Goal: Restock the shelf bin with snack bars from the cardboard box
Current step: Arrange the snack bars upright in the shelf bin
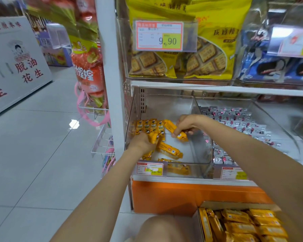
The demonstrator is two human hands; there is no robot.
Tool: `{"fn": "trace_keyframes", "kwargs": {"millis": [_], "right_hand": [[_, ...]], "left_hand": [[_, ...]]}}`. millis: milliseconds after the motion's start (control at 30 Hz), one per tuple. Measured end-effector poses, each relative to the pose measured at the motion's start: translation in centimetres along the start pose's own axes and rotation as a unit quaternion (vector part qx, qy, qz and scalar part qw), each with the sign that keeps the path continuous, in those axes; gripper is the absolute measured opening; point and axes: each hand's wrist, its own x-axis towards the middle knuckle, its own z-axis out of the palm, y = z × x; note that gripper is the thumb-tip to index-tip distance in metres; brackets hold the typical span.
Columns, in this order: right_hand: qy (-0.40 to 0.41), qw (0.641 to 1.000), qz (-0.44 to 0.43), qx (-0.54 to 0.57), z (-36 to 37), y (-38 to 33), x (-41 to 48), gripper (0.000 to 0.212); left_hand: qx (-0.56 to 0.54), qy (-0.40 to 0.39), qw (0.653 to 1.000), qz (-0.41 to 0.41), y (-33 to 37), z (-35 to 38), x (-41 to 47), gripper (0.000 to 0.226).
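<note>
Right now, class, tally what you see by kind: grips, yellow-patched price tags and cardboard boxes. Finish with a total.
Grips: 2, left grip and right grip, each holding a snack bar
Price tags: 4
Cardboard box: 1
Total: 7

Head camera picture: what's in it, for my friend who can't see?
Two bare hands reach into a clear shelf bin: the left hand grips a yellow snack bar and the right hand pinches a second bar. A row of bars stands at its back, and a cardboard box of more sits below.
</note>
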Motion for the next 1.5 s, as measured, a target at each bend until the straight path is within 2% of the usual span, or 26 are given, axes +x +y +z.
{"fn": "trace_keyframes", "kwargs": {"millis": [67, 167, 267, 400, 500, 633, 733, 800, 933, 1033, 1133, 1233, 1300, 1400, 1500], "right_hand": [[0.016, 0.999, -0.007, 0.044, 0.3, -0.1, -0.4, 0.038], [0.056, 0.995, -0.017, 0.081, 0.7, -0.1, -0.6, 0.039], [0.09, 0.988, -0.017, 0.122, 1.2, -0.4, -0.4, 0.03], [0.098, 0.978, -0.006, 0.182, 1.6, -0.9, 0.1, 0.017], [0.094, 0.977, -0.001, 0.191, 1.4, -1.1, 0.0, 0.017], [0.121, 0.971, 0.001, 0.206, 1.4, -1.1, 0.7, 0.023], [0.174, 0.975, 0.006, 0.142, 1.6, -1.0, 1.7, 0.033], [0.196, 0.976, 0.021, 0.093, 1.9, -0.8, 2.4, 0.038], [0.2, 0.979, 0.037, 0.016, 2.1, -0.4, 3.5, 0.027], [0.19, 0.981, -0.017, -0.019, 1.5, -0.6, 3.4, 0.018], [0.186, 0.978, -0.09, -0.039, 1.0, -0.8, 3.5, 0.035], [0.217, 0.953, -0.138, -0.162, 1.1, -1.0, 4.0, 0.035], [0.229, 0.938, -0.164, -0.204, 1.6, -1.3, 4.4, 0.033], [0.227, 0.931, -0.201, -0.206, 2.7, -1.7, 5.1, 0.035], [0.205, 0.944, -0.202, -0.162, 3.6, -2.0, 5.8, 0.047]], "left_hand": [[-0.04, 0.0, 0.999, -0.004, -0.2, 0.0, 0.2, 0.035], [-0.114, -0.005, 0.993, -0.008, -0.6, 0.3, 0.6, 0.054], [-0.142, 0.015, 0.99, -0.002, -1.1, 0.9, 1.4, 0.064], [-0.171, 0.025, 0.985, 0.005, -0.5, 0.3, 0.8, 0.046], [-0.15, 0.02, 0.988, 0.011, -0.3, 0.1, 0.2, 0.027], [-0.141, 0.015, 0.99, 0.009, -0.5, 0.2, 0.3, 0.019], [-0.185, 0.01, 0.983, 0.001, -0.6, 0.2, 0.3, 0.015], [-0.217, 0.008, 0.976, -0.009, -0.6, 0.2, 0.3, 0.024], [-0.243, 0.011, 0.97, -0.01, -1.0, 0.4, 0.6, 0.037], [-0.252, 0.008, 0.968, -0.009, -1.2, 0.3, 0.8, 0.036], [-0.253, 0.008, 0.967, -0.007, -1.1, 0.2, 0.7, 0.035], [-0.254, 0.006, 0.967, -0.006, -1.1, 0.1, 0.6, 0.036], [-0.249, 0.01, 0.969, 0.0, -1.1, 0.1, 0.4, 0.034], [-0.268, 0.005, 0.963, 0.006, -1.0, 0.0, 0.0, 0.026], [-0.302, -0.02, 0.953, 0.007, -0.6, -0.2, -0.5, 0.019]]}}
